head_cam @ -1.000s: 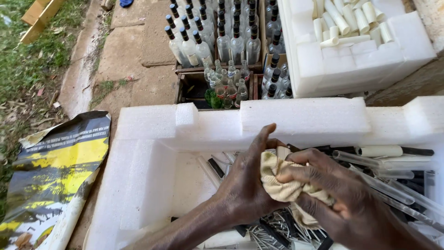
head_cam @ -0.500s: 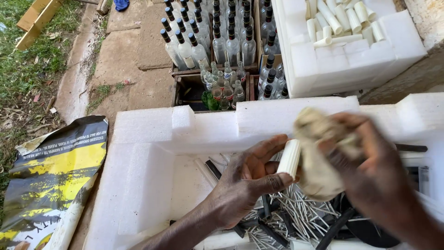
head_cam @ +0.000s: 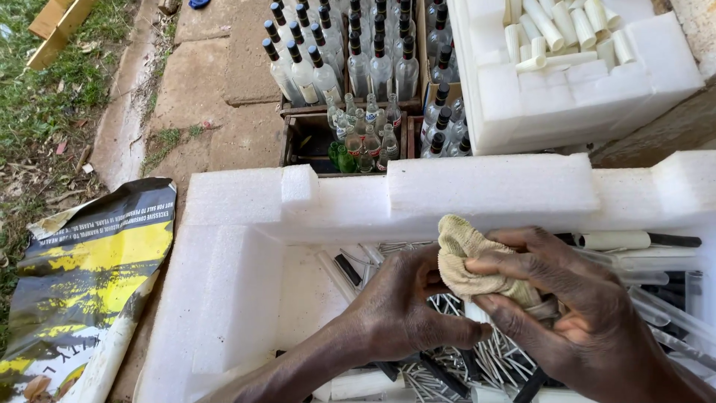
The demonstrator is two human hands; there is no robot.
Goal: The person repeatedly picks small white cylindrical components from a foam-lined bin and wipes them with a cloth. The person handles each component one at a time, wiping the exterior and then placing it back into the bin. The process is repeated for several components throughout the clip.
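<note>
My right hand [head_cam: 578,306] grips a beige cloth [head_cam: 468,257] wrapped around something I cannot make out. My left hand [head_cam: 406,306] is closed right beside it, its fingers tucked under the cloth; what it holds is hidden. Both hands hover inside a large white foam box [head_cam: 246,239] that holds several thin white tubes [head_cam: 485,362] and clear tubes with black ends [head_cam: 656,298].
Behind the box stand wooden crates of clear glass bottles with black caps [head_cam: 350,60]. A second white foam box [head_cam: 574,97] with several white cylinders sits at the upper right. A yellow and black sack [head_cam: 89,283] lies on the ground to the left, beside grass.
My right hand has come down and left with the cloth, closing it back against my left hand. The white tube seen in my left fingers half a second ago is now covered.
</note>
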